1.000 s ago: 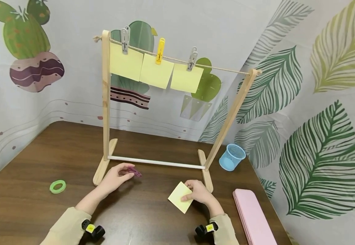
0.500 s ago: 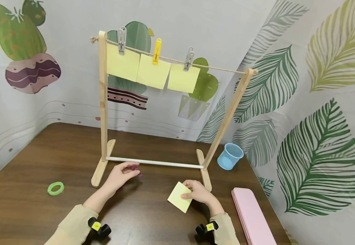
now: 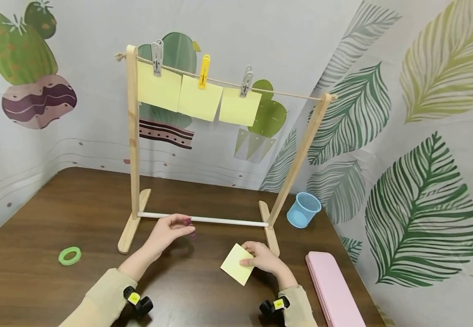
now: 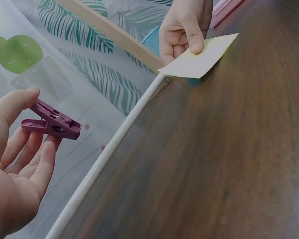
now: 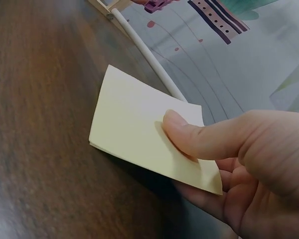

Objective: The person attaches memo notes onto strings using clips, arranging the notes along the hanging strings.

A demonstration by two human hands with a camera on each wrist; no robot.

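Note:
My left hand (image 3: 168, 234) pinches a purple clothespin (image 4: 54, 121) between thumb and fingertips, in front of the stand's white crossbar (image 3: 220, 220). In my right hand (image 3: 262, 258) is a small stack of yellow sticky notes (image 5: 139, 127), thumb on top and fingers beneath. Behind both hands stands a wooden frame (image 3: 133, 136) with a cord (image 3: 285, 94) strung across its top. Three yellow notes hang from the cord: a left one (image 3: 159, 91) under a grey clothespin (image 3: 157, 59), a middle one (image 3: 199, 100) under a yellow clothespin (image 3: 204, 71), a right one (image 3: 239, 108) under another grey clothespin (image 3: 246, 81).
On the table's left lies a green ring (image 3: 70, 256). A blue mesh cup (image 3: 303, 210) stands beside the frame's right foot (image 3: 269, 229). Along the right edge rests a pink case (image 3: 334, 288). A patterned cloth (image 3: 220, 22) hangs behind the table.
My left hand has shifted to the right with the purple clothespin, which has turned in its fingers. My right hand stays nearly still with the notes. The head view has shifted slightly.

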